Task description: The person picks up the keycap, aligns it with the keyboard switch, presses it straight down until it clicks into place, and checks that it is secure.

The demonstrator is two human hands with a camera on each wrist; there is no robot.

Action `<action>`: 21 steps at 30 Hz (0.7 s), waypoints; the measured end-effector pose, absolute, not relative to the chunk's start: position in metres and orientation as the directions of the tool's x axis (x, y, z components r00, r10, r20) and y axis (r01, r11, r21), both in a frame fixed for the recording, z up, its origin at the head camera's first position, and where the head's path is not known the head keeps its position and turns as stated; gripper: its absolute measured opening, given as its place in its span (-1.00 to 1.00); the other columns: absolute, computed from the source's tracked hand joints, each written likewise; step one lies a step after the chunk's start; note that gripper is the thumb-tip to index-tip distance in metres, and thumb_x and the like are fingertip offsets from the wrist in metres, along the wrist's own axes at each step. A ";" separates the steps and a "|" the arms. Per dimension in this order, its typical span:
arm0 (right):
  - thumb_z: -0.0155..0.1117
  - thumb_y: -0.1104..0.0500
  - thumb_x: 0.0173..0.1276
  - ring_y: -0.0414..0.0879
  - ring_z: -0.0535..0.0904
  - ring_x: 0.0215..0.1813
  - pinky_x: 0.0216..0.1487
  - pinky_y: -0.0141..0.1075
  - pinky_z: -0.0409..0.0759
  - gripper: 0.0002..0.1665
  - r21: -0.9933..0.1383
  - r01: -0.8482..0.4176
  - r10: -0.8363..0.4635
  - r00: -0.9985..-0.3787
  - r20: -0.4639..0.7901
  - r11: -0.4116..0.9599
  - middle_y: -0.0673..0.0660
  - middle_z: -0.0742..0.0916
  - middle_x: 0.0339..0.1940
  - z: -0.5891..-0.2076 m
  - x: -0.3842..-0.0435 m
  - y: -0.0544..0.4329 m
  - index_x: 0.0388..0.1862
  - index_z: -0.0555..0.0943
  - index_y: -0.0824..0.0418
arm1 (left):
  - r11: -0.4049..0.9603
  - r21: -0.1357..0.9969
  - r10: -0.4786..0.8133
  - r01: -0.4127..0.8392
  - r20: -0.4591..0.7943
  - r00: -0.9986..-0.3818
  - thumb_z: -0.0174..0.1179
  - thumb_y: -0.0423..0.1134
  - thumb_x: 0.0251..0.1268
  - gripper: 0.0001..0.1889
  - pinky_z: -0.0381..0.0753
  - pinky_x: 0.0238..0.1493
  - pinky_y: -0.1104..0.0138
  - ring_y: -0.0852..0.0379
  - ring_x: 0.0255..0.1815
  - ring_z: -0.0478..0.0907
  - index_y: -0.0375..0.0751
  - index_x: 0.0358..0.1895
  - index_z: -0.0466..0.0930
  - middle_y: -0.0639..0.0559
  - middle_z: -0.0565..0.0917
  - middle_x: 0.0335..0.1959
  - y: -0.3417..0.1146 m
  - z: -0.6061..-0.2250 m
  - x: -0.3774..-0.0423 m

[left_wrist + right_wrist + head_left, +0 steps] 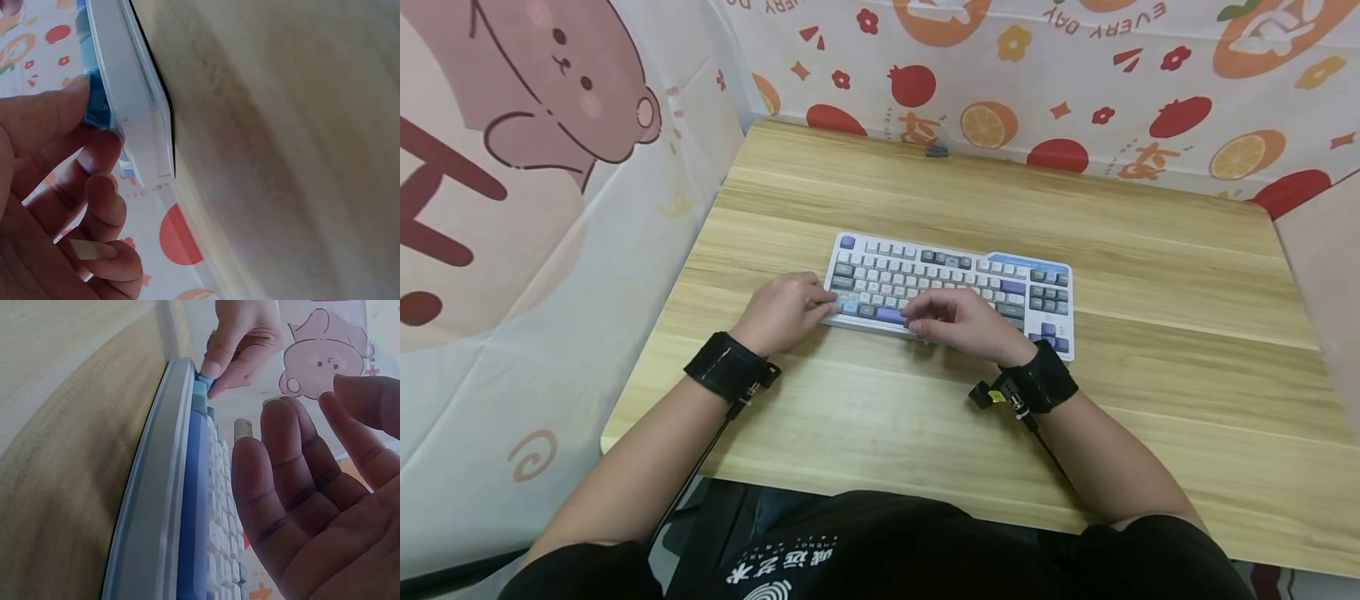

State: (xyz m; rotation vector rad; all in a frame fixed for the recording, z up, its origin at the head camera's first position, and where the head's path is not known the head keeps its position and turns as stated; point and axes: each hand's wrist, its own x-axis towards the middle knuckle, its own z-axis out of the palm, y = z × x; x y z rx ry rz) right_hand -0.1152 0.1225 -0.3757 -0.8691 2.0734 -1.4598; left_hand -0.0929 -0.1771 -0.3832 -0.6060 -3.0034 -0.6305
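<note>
A white keyboard [925,275] with white, grey, blue and purple keys lies flat at the middle of the table. At its near left corner my left hand [778,312] pinches a blue keycap [99,103] between thumb and index finger; the other fingers curl loosely beside the case. The left wrist view does not show whether the keycap is loose or seated. Over the near row, by the purple-blue space bar [194,506], hovers my right hand [966,321]. Its fingers are relaxed and bent, and the right wrist view shows nothing between them.
The keyboard rests on a wooden table [865,400]. A small dark object [937,151] sits at the table's back edge. Printed cloth [1097,83] hangs behind the table and along the left side. Both wrists wear black straps with cameras and cables.
</note>
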 end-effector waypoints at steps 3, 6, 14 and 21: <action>0.30 0.17 0.39 -0.05 0.65 -0.15 -0.09 -0.21 0.64 -0.72 -0.946 -0.229 -0.723 -0.691 -0.008 0.230 0.07 0.74 -0.11 -0.376 -0.115 0.122 0.02 0.65 0.26 | 0.854 0.347 0.387 0.387 0.072 -0.919 0.28 -0.24 0.31 -0.82 0.52 -0.36 0.23 0.07 -0.37 0.55 -0.20 -0.12 0.77 -0.02 0.68 -0.33 -0.177 -0.380 -0.093; 0.30 0.18 0.39 -0.04 0.65 -0.15 -0.11 -0.20 0.64 -0.72 -0.947 -0.234 -0.729 -0.685 0.000 0.220 0.07 0.74 -0.11 -0.376 -0.114 0.122 0.01 0.65 0.27 | 0.854 0.304 0.421 0.423 0.075 -0.904 0.30 -0.25 0.29 -0.84 0.54 -0.34 0.21 0.05 -0.36 0.56 -0.19 -0.15 0.79 0.00 0.66 -0.37 -0.176 -0.376 -0.095; 0.31 0.12 0.39 -0.02 0.65 -0.12 -0.07 -0.20 0.63 -0.70 -0.940 -0.227 -0.731 -0.682 -0.035 0.256 0.05 0.73 -0.11 -0.380 -0.112 0.125 0.04 0.66 0.21 | 0.786 0.160 0.571 0.598 0.183 -0.800 0.32 -0.39 0.18 -0.89 0.47 -0.50 0.25 0.05 -0.46 0.48 -0.13 -0.40 0.80 0.03 0.59 -0.51 -0.174 -0.375 -0.099; 0.30 0.10 0.39 -0.05 0.66 -0.15 -0.11 -0.22 0.63 -0.72 -0.928 -0.263 -0.735 -0.678 -0.018 0.266 0.12 0.75 -0.13 -0.381 -0.111 0.128 0.01 0.68 0.18 | 0.717 -0.071 0.693 0.694 0.182 -0.698 0.23 -0.56 0.13 -0.79 0.45 -0.57 0.28 0.03 -0.47 0.46 -0.22 -0.32 0.78 -0.06 0.64 -0.45 -0.174 -0.374 -0.090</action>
